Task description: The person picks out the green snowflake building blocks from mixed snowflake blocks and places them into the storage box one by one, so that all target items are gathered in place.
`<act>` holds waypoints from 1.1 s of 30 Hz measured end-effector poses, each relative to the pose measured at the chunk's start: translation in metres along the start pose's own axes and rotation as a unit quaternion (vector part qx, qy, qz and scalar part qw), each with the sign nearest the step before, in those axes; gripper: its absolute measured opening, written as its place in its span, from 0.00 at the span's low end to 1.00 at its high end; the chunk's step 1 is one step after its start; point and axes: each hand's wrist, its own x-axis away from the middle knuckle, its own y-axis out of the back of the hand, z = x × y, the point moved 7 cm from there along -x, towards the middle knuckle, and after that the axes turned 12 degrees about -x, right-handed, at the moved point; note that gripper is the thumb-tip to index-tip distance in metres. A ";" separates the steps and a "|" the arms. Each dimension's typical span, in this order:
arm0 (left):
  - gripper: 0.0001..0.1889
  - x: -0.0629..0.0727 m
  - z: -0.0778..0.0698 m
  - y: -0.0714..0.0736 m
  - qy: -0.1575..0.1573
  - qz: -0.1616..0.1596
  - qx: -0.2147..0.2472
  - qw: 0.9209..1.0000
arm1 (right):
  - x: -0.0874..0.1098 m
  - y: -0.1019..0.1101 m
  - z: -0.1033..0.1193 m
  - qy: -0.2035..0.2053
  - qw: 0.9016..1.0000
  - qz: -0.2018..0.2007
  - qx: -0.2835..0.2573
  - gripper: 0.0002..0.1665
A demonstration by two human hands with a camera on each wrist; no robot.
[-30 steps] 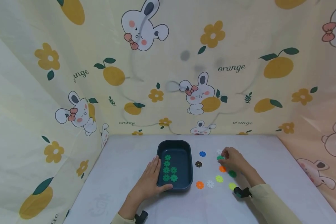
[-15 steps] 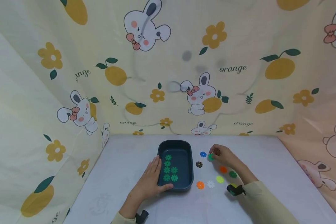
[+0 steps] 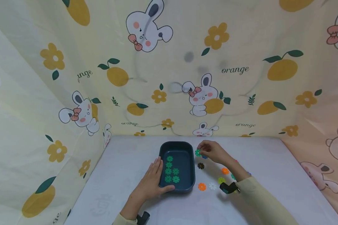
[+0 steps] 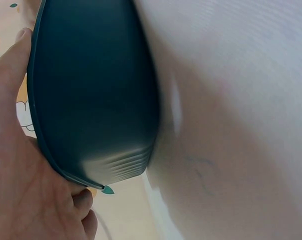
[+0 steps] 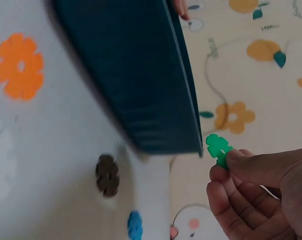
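A dark blue-green rectangular tray (image 3: 184, 161) stands on the table, with several green flower-shaped plastic discs (image 3: 168, 171) lying along its left half. My left hand (image 3: 147, 179) rests against the tray's left side, fingers straight along the rim and thumb at the near edge. Just right of the tray's far right corner, my right hand (image 3: 215, 152) pinches a green flower-shaped disc (image 5: 219, 149) between thumb and fingertips, raised above the table. Under that hand a blue disc (image 5: 135, 225) is partly covered in the head view.
Loose flower discs lie right of the tray: a brown one (image 3: 201, 166), orange ones (image 3: 202, 187), a white one (image 3: 212, 186) and a yellow-green one (image 3: 221, 180). Others are partly hidden by the right forearm. A patterned curtain (image 3: 169, 103) rises behind the table (image 3: 110, 184).
My right hand has carried the green disc leftward from among the loose discs, past the blue one, to beside the tray. The left hand keeps its place on the tray.
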 end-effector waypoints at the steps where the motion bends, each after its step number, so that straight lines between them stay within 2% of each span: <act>1: 0.66 0.000 0.000 0.000 0.000 0.001 -0.001 1.000 | -0.002 -0.003 0.002 0.003 1.000 0.003 -0.002 0.07; 9: 0.66 0.001 0.000 0.002 0.002 0.003 0.005 1.000 | -0.017 -0.027 0.021 0.042 0.997 0.059 -0.016 0.09; 14: 0.66 0.000 0.000 0.001 -0.001 0.001 0.002 1.000 | -0.026 -0.045 0.025 0.057 0.994 0.097 -0.012 0.11; 24: 0.66 -0.001 0.001 0.000 0.000 0.002 -0.004 1.000 | -0.044 -0.073 0.024 0.047 0.988 0.148 -0.002 0.11; 33: 0.66 0.000 0.002 -0.002 -0.003 0.005 0.002 1.000 | -0.055 -0.094 0.021 0.053 0.979 0.192 0.037 0.11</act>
